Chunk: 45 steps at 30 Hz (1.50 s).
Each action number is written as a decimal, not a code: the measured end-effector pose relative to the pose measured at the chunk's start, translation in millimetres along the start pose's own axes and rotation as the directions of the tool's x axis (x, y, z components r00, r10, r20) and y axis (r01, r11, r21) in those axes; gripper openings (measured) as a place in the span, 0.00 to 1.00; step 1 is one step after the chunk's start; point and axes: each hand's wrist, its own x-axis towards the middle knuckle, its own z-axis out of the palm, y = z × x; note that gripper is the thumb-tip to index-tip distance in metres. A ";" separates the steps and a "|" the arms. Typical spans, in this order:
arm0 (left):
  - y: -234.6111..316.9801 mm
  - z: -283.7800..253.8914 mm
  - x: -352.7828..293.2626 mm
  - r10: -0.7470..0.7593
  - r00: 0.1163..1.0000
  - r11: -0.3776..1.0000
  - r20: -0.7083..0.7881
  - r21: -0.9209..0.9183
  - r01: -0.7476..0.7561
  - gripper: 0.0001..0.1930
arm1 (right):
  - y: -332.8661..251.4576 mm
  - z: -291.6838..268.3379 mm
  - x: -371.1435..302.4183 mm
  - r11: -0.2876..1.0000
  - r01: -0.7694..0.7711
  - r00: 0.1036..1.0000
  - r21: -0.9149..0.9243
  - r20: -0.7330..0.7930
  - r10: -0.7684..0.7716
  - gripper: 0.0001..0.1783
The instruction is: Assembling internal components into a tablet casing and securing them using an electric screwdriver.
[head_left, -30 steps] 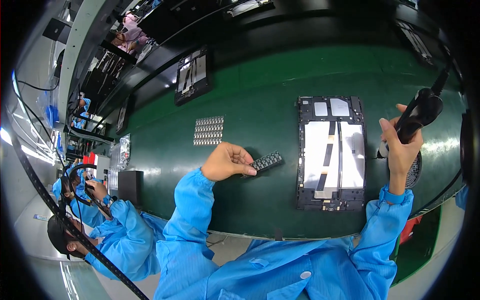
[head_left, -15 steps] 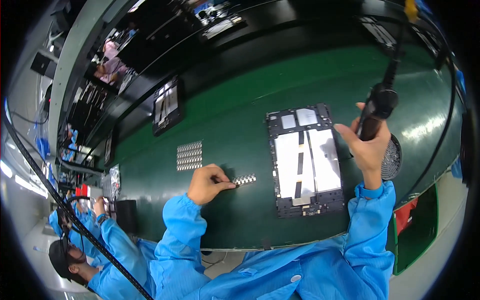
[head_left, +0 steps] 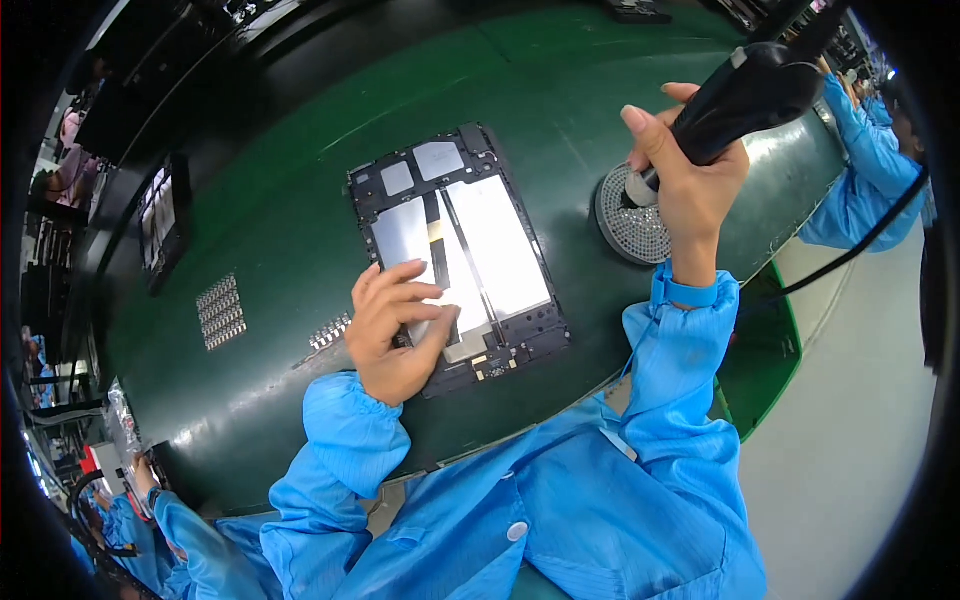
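Note:
An opened tablet with a black frame and silver battery panels lies on the green bench in front of me. My left hand rests over its lower left part, fingers apart; nothing shows in them. Just left of that hand is a short strip of small metal pieces, partly covered by it. My right hand is wrapped round a black electric screwdriver. The tool's pale nose points down at a round grey perforated screw tray right of the tablet. Whether the tip touches the tray, I cannot tell.
A larger sheet of small metal pieces lies farther left. Another opened tablet sits on the dark rail at the far left. Co-workers in blue sleeves are at both sides. A black cable hangs at the right.
My view has swung right. My left hand has gone from the strip of metal pieces onto the tablet. My right hand has brought the screwdriver over to the round tray.

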 end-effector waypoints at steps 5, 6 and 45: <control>5.3 7.2 -9.0 -0.035 0.999 0.999 0.037 -0.039 0.037 0.10 | 7.7 7.3 -9.0 0.995 -0.082 0.996 0.058 0.039 0.080 0.18; 6.7 7.6 -10.6 -0.038 0.998 0.998 0.040 -0.045 0.040 0.10 | 7.9 11.8 -9.9 0.996 -0.078 0.995 0.050 0.069 0.075 0.18; -4.0 -24.2 -1.3 -0.303 0.949 0.931 -0.085 -0.238 0.276 0.06 | 28.8 28.0 -0.7 0.982 -0.110 0.976 0.154 0.204 0.077 0.17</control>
